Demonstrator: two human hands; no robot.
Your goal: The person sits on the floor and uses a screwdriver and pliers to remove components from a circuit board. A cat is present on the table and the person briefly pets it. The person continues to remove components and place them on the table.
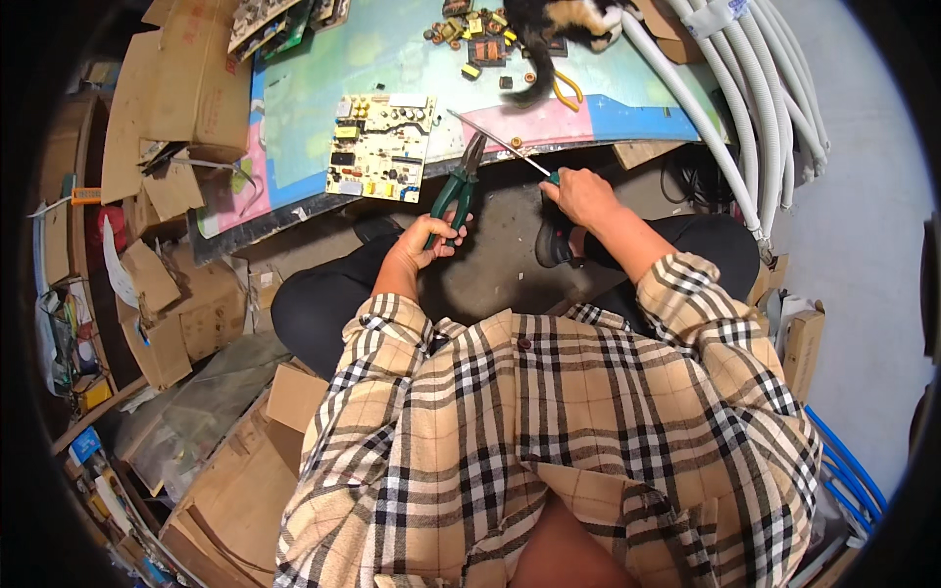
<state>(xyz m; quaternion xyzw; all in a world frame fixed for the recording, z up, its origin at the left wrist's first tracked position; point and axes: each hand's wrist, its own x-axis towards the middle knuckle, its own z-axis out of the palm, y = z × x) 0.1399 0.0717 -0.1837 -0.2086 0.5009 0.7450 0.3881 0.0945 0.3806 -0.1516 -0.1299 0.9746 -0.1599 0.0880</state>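
My left hand [431, 240] is closed around the green handles of a pair of pliers [459, 186]. Their dark jaws point up over the table's near edge, just right of a circuit board [379, 147]. That pale board lies on the table, carrying yellow, black and silver components. In my right hand [585, 199] is a screwdriver [505, 145], gripped by its dark green handle, which my fingers mostly cover. Its long metal shaft slants up and left, and the tip is above the table near the board's upper right corner, apart from it.
A cat [559, 34] stands at the table's far side beside loose coils and transformers [485, 49]. Yellow-handled pliers [567, 90] lie by its tail. White corrugated tubes [750, 98] hang over the right edge. A cardboard box [186, 88] stands left; more circuit boards [274, 29] lie behind.
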